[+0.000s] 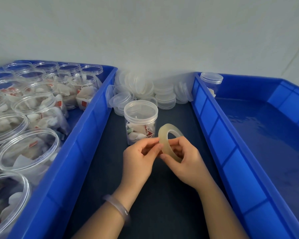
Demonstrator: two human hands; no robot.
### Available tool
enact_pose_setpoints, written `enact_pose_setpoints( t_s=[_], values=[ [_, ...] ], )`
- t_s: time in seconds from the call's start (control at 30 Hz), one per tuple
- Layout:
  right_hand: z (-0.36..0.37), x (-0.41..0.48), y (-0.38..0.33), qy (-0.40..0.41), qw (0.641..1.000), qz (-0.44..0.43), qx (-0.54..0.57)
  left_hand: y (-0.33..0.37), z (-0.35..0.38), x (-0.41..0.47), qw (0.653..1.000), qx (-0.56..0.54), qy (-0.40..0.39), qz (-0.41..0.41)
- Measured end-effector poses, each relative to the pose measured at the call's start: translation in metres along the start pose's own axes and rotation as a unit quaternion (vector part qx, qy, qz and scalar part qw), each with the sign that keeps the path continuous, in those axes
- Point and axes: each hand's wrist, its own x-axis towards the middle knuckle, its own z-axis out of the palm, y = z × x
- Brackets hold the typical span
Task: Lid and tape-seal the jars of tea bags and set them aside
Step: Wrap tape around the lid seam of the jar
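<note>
A clear jar of tea bags (140,124) with its lid on stands upright on the dark table between two blue bins. Just in front of it, my right hand (185,161) grips a roll of clear tape (169,140), fingers through its hole and thumb along the outer edge. My left hand (140,156) pinches at the roll's left edge with thumb and fingertips; whether a tape end is lifted I cannot tell. A pile of clear lids (145,88) lies behind the jar, against the wall.
The left blue bin (86,135) holds several open jars of tea bags (33,109). The right blue bin (231,144) holds one lidded jar (211,82) in its far left corner. A white wall stands close behind.
</note>
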Motion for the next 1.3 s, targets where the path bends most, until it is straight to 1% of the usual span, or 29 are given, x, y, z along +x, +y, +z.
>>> enact_pose_setpoints(
  t_s=[0.1,0.2,0.27,0.33,0.4,0.43,0.53,0.6,0.67,0.8,0.93,1.0,1.07,1.13,1.2,1.3],
  values=[
    [0.001,0.0,0.0,-0.007,1.0,0.002,-0.014,-0.001,-0.001,-0.001,1.0,-0.009,0.003,-0.01],
    [0.002,0.0,0.001,-0.016,0.999,-0.003,-0.03,-0.001,0.0,-0.002,0.999,0.052,-0.008,0.0],
    [0.002,0.0,0.003,-0.019,0.999,-0.002,-0.038,-0.002,0.002,-0.001,0.994,0.107,-0.037,-0.006],
    [0.002,0.001,0.005,-0.007,0.999,0.005,-0.038,-0.001,0.003,-0.002,0.987,0.14,-0.083,-0.013],
    [0.001,0.001,0.006,0.018,0.999,0.006,-0.04,0.001,0.002,-0.002,0.986,0.116,-0.115,-0.021],
    [0.0,0.002,0.006,0.023,0.999,-0.003,-0.041,0.002,0.001,-0.002,0.988,0.092,-0.117,-0.032],
    [-0.001,0.001,0.002,0.007,0.996,-0.053,-0.065,0.005,-0.005,0.001,0.994,0.015,-0.09,-0.06],
    [-0.001,0.001,0.0,0.01,0.994,-0.073,-0.081,0.006,-0.006,0.003,0.995,-0.024,-0.075,-0.057],
    [-0.002,0.002,-0.001,0.009,0.995,-0.065,-0.079,0.005,-0.006,0.003,0.998,-0.016,-0.048,-0.029],
    [-0.003,0.001,0.0,-0.026,0.996,-0.048,-0.073,0.002,-0.004,0.001,0.998,0.05,-0.013,0.04],
    [-0.003,0.001,0.002,-0.045,0.997,-0.026,-0.055,0.002,-0.002,0.001,0.999,0.015,-0.021,0.023],
    [-0.003,0.001,0.003,-0.043,0.997,-0.025,-0.063,0.001,-0.002,0.002,0.998,0.036,-0.013,0.052],
    [-0.001,0.001,0.001,-0.027,0.997,-0.028,-0.063,0.0,-0.003,0.001,0.994,0.052,-0.001,0.093],
    [0.001,0.003,-0.002,0.006,0.998,-0.041,-0.051,0.001,-0.004,0.001,0.994,0.019,0.017,0.11],
    [0.002,0.006,-0.007,0.042,0.996,-0.061,-0.042,0.004,-0.004,0.0,0.993,-0.021,0.028,0.11],
    [0.0,0.009,-0.013,0.071,0.991,-0.097,-0.062,0.01,-0.004,0.0,0.995,-0.018,0.015,0.093]
  ],
)
